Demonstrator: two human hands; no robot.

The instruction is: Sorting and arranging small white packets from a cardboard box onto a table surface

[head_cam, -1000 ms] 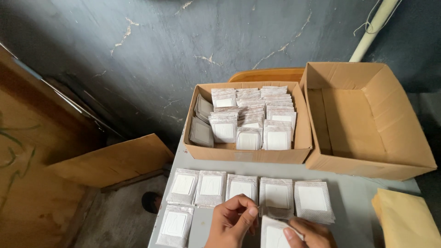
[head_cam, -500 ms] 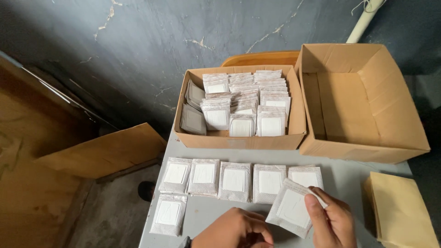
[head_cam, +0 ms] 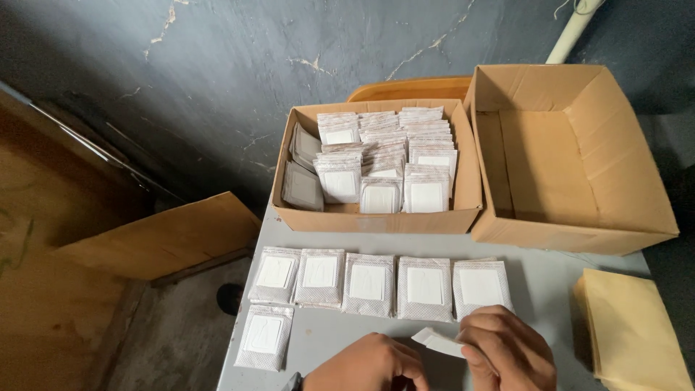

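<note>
Both hands work at the bottom centre of the frame: right hand [head_cam: 507, 351] pinches a flat white sachet [head_cam: 440, 342] by its edge, held just above the grey bench [head_cam: 550, 289]; left hand [head_cam: 369, 366] is curled loosely beside it, nothing visibly in it. Six sachets lie laid out [head_cam: 369, 282] face-up in rows w/ edges nearly touching, prob. for easy counting. Upper centre, a cardboard box [head_cam: 376, 217] holds more stood on edge, packed tight; empty box [head_cam: 572, 166] at right, tan sheets [head_cam: 630, 326] lower right.

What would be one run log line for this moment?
right hand: holds white sachet | left hand: closed, beside it | table: sachet row | rear: full box, empty box
</note>
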